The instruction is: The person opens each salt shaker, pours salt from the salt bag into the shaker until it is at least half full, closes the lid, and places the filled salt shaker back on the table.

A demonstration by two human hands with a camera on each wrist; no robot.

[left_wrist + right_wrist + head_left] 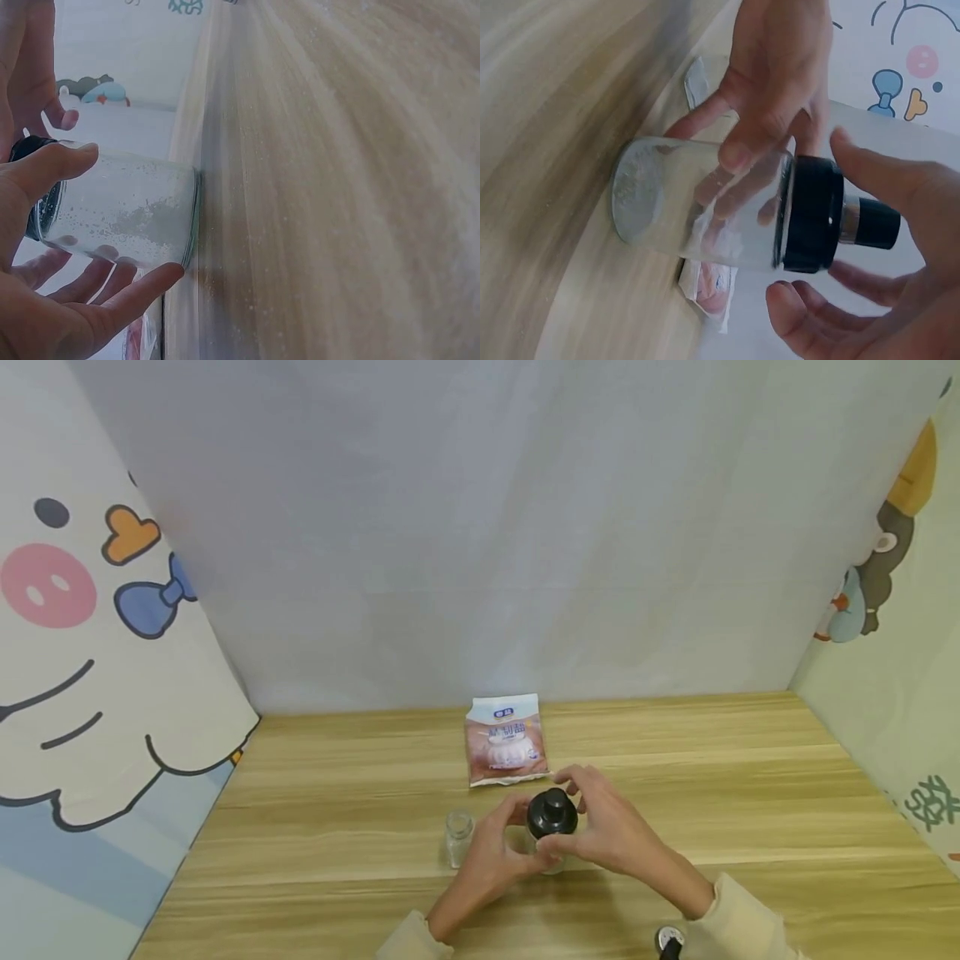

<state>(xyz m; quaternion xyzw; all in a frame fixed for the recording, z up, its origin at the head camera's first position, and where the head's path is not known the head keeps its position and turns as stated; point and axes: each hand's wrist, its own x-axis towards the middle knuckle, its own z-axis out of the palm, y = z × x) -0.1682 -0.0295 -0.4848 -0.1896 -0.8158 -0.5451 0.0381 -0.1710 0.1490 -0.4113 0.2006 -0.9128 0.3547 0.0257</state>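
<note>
A clear glass jar (pixel 682 202) with a black knobbed lid (pixel 552 814) stands upright on the wooden table. Small white grains cling inside its glass and lie at its base. My left hand (pixel 491 856) grips the jar's body, thumb on one side and fingers along the other. Around the lid is my right hand (pixel 607 827), with thumb and fingers spread wider than the rim. In the right wrist view, small gaps show between its fingertips and the lid. Left of the jar stands a small open glass bottle (pixel 459 839), partly behind the left hand.
A white and reddish-brown packet (pixel 506 742) lies flat behind the jar. A small round metal object with a black part (pixel 670 939) lies near the right sleeve. Fine white specks dot the tabletop (pixel 315 210). A grey cloth wall (pixel 480 543) rises behind the table.
</note>
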